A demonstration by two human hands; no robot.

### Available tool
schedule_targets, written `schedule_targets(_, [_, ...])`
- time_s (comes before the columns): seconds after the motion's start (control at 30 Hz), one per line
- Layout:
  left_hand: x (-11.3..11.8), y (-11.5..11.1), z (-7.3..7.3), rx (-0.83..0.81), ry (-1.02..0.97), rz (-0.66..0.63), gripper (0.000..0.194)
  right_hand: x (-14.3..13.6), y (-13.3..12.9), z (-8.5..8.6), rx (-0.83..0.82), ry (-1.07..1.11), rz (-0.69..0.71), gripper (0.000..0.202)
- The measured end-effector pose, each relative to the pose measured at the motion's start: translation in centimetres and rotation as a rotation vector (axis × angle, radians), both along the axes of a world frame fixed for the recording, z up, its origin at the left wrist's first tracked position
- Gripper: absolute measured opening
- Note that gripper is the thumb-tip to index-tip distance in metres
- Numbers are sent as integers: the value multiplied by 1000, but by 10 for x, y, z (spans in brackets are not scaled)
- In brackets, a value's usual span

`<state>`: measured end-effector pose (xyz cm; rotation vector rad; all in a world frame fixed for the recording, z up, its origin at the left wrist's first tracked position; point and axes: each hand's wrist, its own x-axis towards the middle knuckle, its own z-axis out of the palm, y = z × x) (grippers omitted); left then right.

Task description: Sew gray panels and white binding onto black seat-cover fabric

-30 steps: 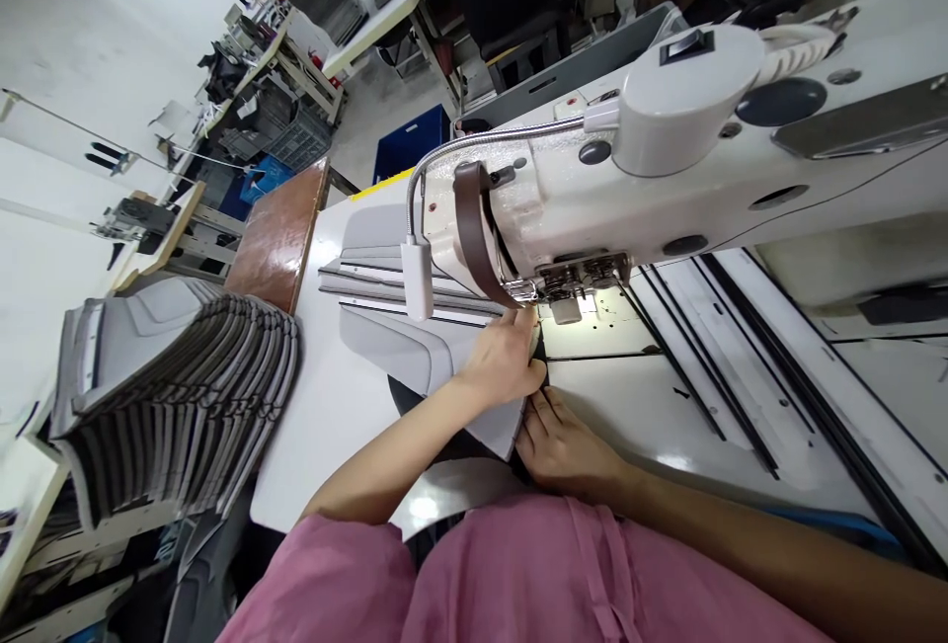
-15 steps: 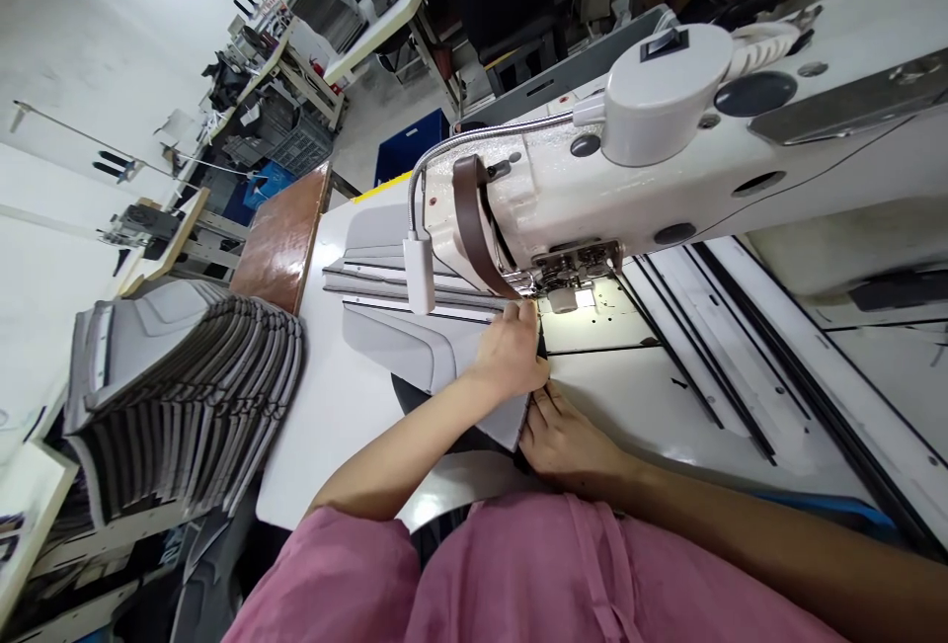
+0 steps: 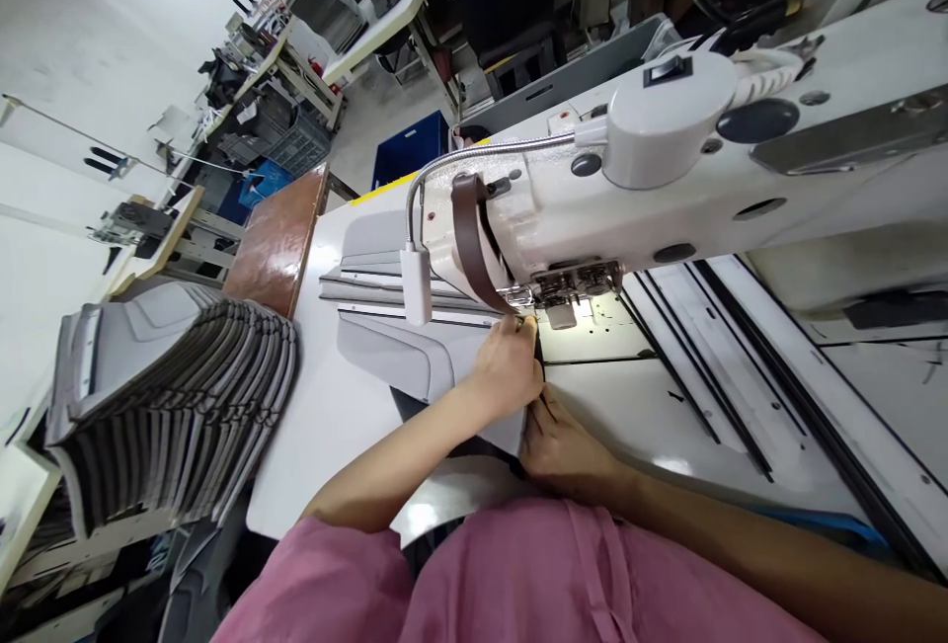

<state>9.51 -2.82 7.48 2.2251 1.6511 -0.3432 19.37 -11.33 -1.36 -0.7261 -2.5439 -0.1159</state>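
A grey fabric panel with a white strip and curved seams lies on the white table, its right edge near the sewing machine's needle area. My left hand is closed on the panel's edge just below the brown guard. Just under it, my right hand pinches the lower part of the same edge, where dark material shows. The two hands nearly touch. Some fingertips are hidden by the fabric and by the hands themselves.
The white sewing machine spans the upper right, with a lamp head hanging over the panel. Black and white strips lie at right. A tall stack of grey panels stands at left, near a brown board. A blue bin is behind.
The view has shifted slightly. The fingers of my right hand have drawn in from flatter to a pinch at the edge. My left hand stays on the panel beside the needle area.
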Motion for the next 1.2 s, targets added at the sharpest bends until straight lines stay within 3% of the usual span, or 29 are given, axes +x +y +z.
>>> schedule_targets(0.1, [-1, 14, -5, 36, -38, 28, 28, 1, 11, 8, -51, -33, 21, 23])
schedule_targets(0.2, [-5, 13, -6, 74, -67, 71, 26, 0, 11, 10, -77, -77, -13, 28])
schedule_targets(0.37, [-15, -27, 12, -34, -113, 107, 58, -9, -17, -5, 75, -8, -118, 28])
schedule_targets(0.43, [-17, -42, 14, -71, -175, 160, 59, -12, -27, -11, 95, 21, -153, 30])
schedule_targets(0.6, [-11, -56, -10, 42, -233, 205, 52, -12, -25, -16, 58, 70, -75, 30])
schedule_targets(0.7, [-11, -54, -20, 117, -230, 169, 44, -12, -22, -16, 81, 80, -75, 33])
schedule_targets(0.9, [-18, -42, -21, 147, -163, 40, 37, -15, -24, -14, 102, 81, -197, 30])
schedule_targets(1.1, [-17, -26, -23, 218, 6, -50, 33, -10, -8, -4, -62, 8, -158, 35])
schedule_targets(1.2, [-20, -18, -23, 233, 4, -73, 29, -8, 3, 2, -167, -20, -168, 48])
